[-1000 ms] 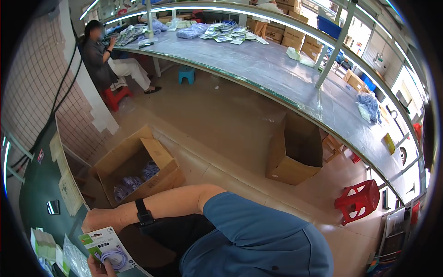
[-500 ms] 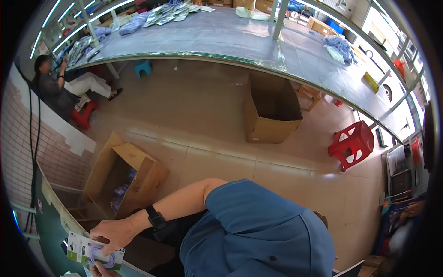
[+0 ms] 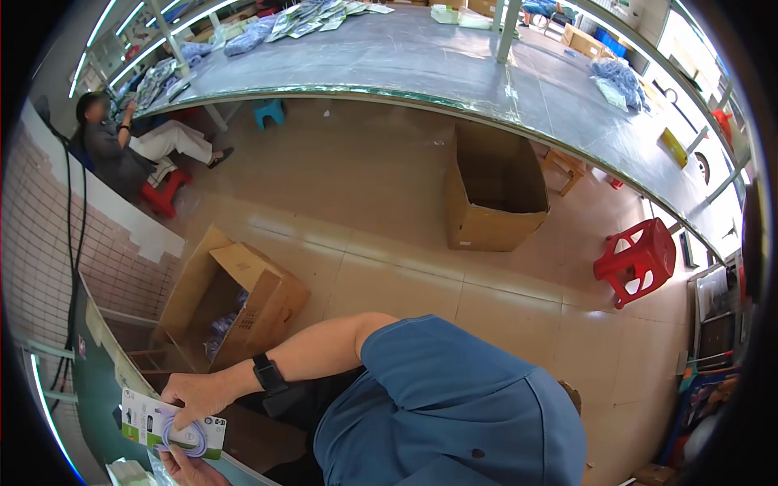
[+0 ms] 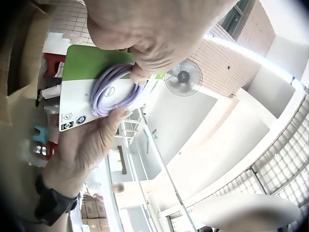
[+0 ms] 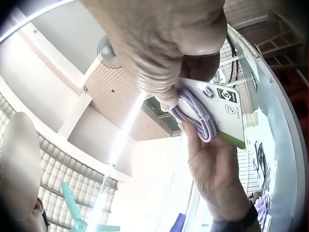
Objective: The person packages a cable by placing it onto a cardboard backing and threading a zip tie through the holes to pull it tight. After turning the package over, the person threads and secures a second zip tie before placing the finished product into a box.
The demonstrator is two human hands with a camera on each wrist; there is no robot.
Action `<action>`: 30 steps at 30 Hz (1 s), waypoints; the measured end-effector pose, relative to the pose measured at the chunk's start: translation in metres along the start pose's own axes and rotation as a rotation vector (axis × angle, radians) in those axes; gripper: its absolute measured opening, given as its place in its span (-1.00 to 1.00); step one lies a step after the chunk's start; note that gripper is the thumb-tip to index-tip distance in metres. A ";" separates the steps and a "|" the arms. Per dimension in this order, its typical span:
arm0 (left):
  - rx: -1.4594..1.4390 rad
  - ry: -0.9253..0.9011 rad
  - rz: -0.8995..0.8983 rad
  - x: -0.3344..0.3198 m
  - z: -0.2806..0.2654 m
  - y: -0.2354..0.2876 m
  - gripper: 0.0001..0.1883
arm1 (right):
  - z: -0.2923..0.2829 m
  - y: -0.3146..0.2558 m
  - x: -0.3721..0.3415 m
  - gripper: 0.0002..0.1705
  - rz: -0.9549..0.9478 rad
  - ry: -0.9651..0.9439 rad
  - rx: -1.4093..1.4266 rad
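A flat green-and-white card carries a coiled purple cable, held up over the edge of the green table. My right hand grips the card from its upper side in the head view, thumb down on the coil. From below, my left hand pinches the lower edge, its thumb at the coil. In the left wrist view, both thumbs meet the purple cable from opposite sides of the card. Fingers behind the card are mostly hidden in the right wrist view, where the card is tilted.
The green table runs along my left, with white packs near its bottom. An open carton holding purple bundles stands beside it. Farther off are another carton, a red stool, a long worktable and a seated person.
The card has turned from upright to sideways. My right hand has moved from its top corner onto the coil. The head view has swung, shifting the room leftward and up overall.
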State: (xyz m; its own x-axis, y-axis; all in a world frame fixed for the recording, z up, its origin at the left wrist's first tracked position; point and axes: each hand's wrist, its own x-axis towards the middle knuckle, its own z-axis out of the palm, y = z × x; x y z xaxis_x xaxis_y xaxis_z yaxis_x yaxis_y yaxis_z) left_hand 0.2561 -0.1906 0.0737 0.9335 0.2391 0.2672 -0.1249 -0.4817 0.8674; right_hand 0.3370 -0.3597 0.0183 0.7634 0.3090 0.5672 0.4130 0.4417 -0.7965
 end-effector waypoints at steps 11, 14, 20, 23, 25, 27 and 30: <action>-0.027 -0.021 0.077 -0.001 0.006 -0.020 -0.53 | -0.003 -0.005 -0.006 -0.60 0.025 0.060 -0.107; -0.227 0.048 0.075 0.011 -0.004 -0.065 -0.54 | -0.002 -0.007 -0.007 -0.61 -0.018 0.025 -0.152; -0.403 -0.031 0.028 0.016 -0.047 -0.093 -0.47 | 0.015 -0.003 -0.001 -0.63 -0.081 -0.059 -0.178; -0.562 -0.135 0.008 0.011 -0.064 -0.110 -0.52 | 0.023 -0.007 0.006 -0.63 -0.016 -0.135 -0.125; -0.598 -0.103 -0.027 0.007 -0.078 -0.127 -0.51 | 0.037 -0.004 0.012 -0.63 0.019 -0.180 -0.075; -0.651 -0.112 -0.069 0.010 -0.090 -0.141 -0.51 | 0.046 0.000 0.018 -0.64 0.053 -0.199 0.014; -0.733 -0.124 -0.090 0.014 -0.103 -0.158 -0.40 | 0.058 0.016 0.034 -0.66 0.028 -0.260 -0.118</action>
State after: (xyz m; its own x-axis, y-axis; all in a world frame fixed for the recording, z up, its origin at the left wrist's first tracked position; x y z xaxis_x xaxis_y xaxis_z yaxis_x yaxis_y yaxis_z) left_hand 0.2541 -0.0249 -0.0163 0.9763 0.1329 0.1707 -0.1980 0.2306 0.9527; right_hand 0.3411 -0.2931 0.0368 0.6286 0.5318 0.5674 0.4600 0.3340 -0.8227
